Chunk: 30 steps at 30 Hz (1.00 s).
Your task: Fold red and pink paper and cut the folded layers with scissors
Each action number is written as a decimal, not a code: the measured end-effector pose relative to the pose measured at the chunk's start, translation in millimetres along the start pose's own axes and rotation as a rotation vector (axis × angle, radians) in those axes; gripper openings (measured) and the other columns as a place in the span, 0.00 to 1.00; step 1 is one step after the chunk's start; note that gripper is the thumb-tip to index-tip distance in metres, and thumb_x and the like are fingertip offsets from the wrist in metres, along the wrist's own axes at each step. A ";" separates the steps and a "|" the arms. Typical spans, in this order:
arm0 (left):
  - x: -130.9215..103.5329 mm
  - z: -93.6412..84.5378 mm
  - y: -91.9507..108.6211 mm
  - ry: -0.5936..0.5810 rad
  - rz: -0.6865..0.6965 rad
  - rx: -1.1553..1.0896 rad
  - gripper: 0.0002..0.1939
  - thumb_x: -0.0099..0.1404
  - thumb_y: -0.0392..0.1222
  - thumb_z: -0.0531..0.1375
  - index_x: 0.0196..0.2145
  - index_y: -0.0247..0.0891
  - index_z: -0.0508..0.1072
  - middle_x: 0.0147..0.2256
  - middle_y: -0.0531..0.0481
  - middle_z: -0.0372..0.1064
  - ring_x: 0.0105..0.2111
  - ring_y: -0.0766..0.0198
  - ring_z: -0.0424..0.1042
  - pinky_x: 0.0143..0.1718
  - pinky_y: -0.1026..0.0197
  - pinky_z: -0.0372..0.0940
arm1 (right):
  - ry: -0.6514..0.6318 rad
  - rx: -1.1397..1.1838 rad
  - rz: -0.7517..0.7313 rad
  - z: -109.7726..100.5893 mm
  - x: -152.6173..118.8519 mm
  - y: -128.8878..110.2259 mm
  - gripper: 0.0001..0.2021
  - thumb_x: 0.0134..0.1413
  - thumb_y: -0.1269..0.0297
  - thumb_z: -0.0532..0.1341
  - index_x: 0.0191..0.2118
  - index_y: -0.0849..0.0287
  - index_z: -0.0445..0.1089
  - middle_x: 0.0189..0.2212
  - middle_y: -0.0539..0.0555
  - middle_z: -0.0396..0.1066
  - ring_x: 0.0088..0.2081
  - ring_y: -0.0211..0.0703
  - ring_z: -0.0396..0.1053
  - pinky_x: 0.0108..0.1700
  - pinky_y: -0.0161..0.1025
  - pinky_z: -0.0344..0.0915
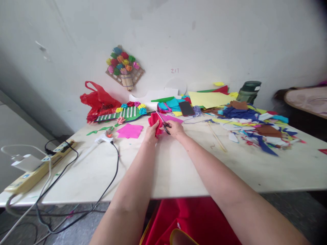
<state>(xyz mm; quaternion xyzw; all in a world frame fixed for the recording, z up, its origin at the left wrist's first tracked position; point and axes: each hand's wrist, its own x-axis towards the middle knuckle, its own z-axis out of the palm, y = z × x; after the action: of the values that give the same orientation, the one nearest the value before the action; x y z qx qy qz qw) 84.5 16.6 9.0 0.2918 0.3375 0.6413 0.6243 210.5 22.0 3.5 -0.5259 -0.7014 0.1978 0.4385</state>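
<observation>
My left hand (151, 132) is closed on a folded piece of red paper or felt (154, 120), held above the middle of the table. In my right hand (175, 129) is a pair of scissors (166, 126) with black handles. Their blades point up and away from me, right beside the red piece; whether they touch it I cannot tell. Just behind my hands a pink sheet (171, 118) lies flat. Left of my left hand is another pink sheet (130, 131).
A hot glue gun (104, 136) with its cord and a power strip (43, 170) are at left. Behind are a red plastic bag (98, 102) and a green flower-trimmed piece (127, 114). To the right are a phone (186, 109), a wooden stick (217, 137), scraps (268, 131) and a bottle (249, 92).
</observation>
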 end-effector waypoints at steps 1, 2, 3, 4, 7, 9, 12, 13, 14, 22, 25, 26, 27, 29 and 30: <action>-0.2 0.0 0.2 0.000 0.003 -0.002 0.09 0.53 0.37 0.65 0.29 0.32 0.69 0.21 0.52 0.67 0.15 0.73 0.65 0.16 0.71 0.59 | -0.005 0.042 0.004 1.2 0.7 1.7 0.12 0.42 0.56 0.65 0.34 0.53 0.73 0.26 0.49 0.73 0.29 0.41 0.69 0.28 0.34 0.61; -0.4 -0.1 0.2 0.006 0.005 0.002 0.09 0.53 0.37 0.65 0.29 0.31 0.69 0.21 0.52 0.67 0.15 0.72 0.65 0.16 0.71 0.58 | -0.012 0.089 0.007 2.2 1.3 3.3 0.12 0.42 0.55 0.65 0.34 0.53 0.72 0.26 0.48 0.73 0.28 0.40 0.69 0.27 0.33 0.61; -0.6 -0.2 0.3 0.018 0.006 0.013 0.09 0.52 0.38 0.65 0.29 0.31 0.69 0.21 0.52 0.67 0.15 0.72 0.65 0.15 0.71 0.58 | -0.021 0.134 0.010 2.9 1.7 4.7 0.12 0.41 0.55 0.65 0.34 0.53 0.72 0.25 0.48 0.73 0.27 0.39 0.68 0.26 0.33 0.60; -0.7 -0.3 0.3 0.030 0.005 0.026 0.10 0.52 0.38 0.65 0.29 0.31 0.69 0.21 0.52 0.67 0.15 0.72 0.65 0.14 0.71 0.57 | -0.032 0.174 0.012 3.2 1.9 5.6 0.12 0.41 0.55 0.65 0.33 0.53 0.72 0.24 0.47 0.72 0.25 0.38 0.67 0.25 0.33 0.60; -0.9 -0.5 -0.1 0.048 0.007 0.049 0.10 0.51 0.38 0.66 0.29 0.31 0.69 0.20 0.52 0.67 0.14 0.71 0.65 0.14 0.70 0.56 | -0.060 0.218 0.013 1.6 1.4 6.0 0.13 0.40 0.54 0.65 0.33 0.54 0.72 0.23 0.46 0.71 0.24 0.37 0.66 0.25 0.32 0.59; -0.9 -0.4 -0.5 0.047 0.009 0.047 0.10 0.51 0.38 0.66 0.28 0.31 0.69 0.21 0.51 0.68 0.15 0.71 0.66 0.15 0.70 0.59 | -0.067 0.179 0.009 -0.7 0.7 4.7 0.14 0.40 0.54 0.65 0.34 0.54 0.72 0.24 0.47 0.71 0.25 0.37 0.66 0.25 0.32 0.59; -0.6 -0.3 -1.1 0.041 0.013 0.055 0.11 0.50 0.38 0.66 0.29 0.31 0.70 0.23 0.50 0.70 0.17 0.69 0.68 0.18 0.68 0.62 | -0.054 0.086 -0.008 -4.1 -0.2 2.8 0.14 0.41 0.53 0.64 0.35 0.54 0.72 0.25 0.47 0.71 0.28 0.38 0.67 0.27 0.32 0.58; -0.5 -0.3 -1.3 0.037 0.013 0.061 0.11 0.50 0.38 0.66 0.30 0.31 0.70 0.23 0.50 0.70 0.18 0.69 0.68 0.19 0.68 0.62 | -0.047 0.064 -0.013 -5.0 -0.2 2.5 0.14 0.41 0.53 0.64 0.35 0.55 0.72 0.25 0.47 0.71 0.29 0.39 0.67 0.28 0.32 0.58; -0.4 -0.4 -1.4 0.034 0.010 0.069 0.11 0.50 0.38 0.66 0.30 0.31 0.70 0.23 0.50 0.70 0.18 0.69 0.68 0.19 0.69 0.62 | -0.040 0.048 -0.018 -5.9 -0.1 2.5 0.14 0.42 0.53 0.63 0.35 0.55 0.72 0.25 0.47 0.72 0.29 0.39 0.67 0.28 0.33 0.58; 0.2 -1.0 -3.4 0.022 0.018 0.126 0.13 0.48 0.40 0.68 0.30 0.32 0.71 0.23 0.50 0.70 0.19 0.69 0.68 0.20 0.68 0.61 | -0.023 -0.003 0.003 -11.4 0.6 2.3 0.15 0.43 0.52 0.62 0.36 0.54 0.71 0.28 0.48 0.73 0.32 0.41 0.69 0.30 0.34 0.57; 0.9 -2.4 -4.1 0.001 0.022 0.136 0.14 0.48 0.41 0.68 0.31 0.33 0.71 0.23 0.50 0.70 0.19 0.69 0.68 0.20 0.68 0.61 | -0.020 -0.011 -0.002 -11.5 0.3 2.0 0.14 0.43 0.52 0.62 0.35 0.53 0.71 0.28 0.48 0.73 0.32 0.41 0.69 0.30 0.33 0.57; 1.0 -2.7 -4.2 0.000 0.021 0.144 0.14 0.48 0.41 0.68 0.31 0.33 0.71 0.23 0.50 0.70 0.19 0.69 0.68 0.20 0.68 0.61 | -0.015 -0.011 -0.004 -11.3 0.3 2.1 0.14 0.43 0.52 0.62 0.35 0.53 0.71 0.29 0.48 0.73 0.32 0.41 0.69 0.30 0.33 0.57; 1.1 -2.9 -4.3 0.000 0.020 0.152 0.14 0.47 0.42 0.68 0.31 0.33 0.71 0.23 0.50 0.70 0.19 0.69 0.68 0.20 0.68 0.61 | -0.010 -0.013 -0.005 -11.1 0.3 2.3 0.14 0.43 0.52 0.62 0.35 0.53 0.71 0.29 0.48 0.73 0.32 0.41 0.69 0.30 0.33 0.57; 0.9 -2.7 -4.3 0.004 0.019 0.163 0.15 0.47 0.42 0.68 0.31 0.33 0.71 0.23 0.50 0.70 0.18 0.69 0.67 0.19 0.68 0.60 | -0.002 -0.015 -0.007 -10.9 0.4 2.6 0.14 0.43 0.52 0.62 0.35 0.54 0.71 0.29 0.48 0.73 0.33 0.41 0.69 0.30 0.33 0.56; 0.8 -2.4 -4.2 0.008 0.018 0.166 0.15 0.47 0.42 0.68 0.31 0.33 0.71 0.23 0.50 0.70 0.19 0.69 0.68 0.19 0.68 0.60 | 0.000 -0.014 -0.008 -10.8 0.5 2.6 0.14 0.43 0.52 0.62 0.35 0.54 0.71 0.29 0.48 0.73 0.33 0.41 0.69 0.30 0.33 0.56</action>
<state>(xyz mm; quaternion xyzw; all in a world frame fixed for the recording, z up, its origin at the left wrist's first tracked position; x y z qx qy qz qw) 85.1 17.2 4.1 0.3430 0.3891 0.6179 0.5908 220.9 21.4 7.6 -0.5262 -0.7048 0.1912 0.4356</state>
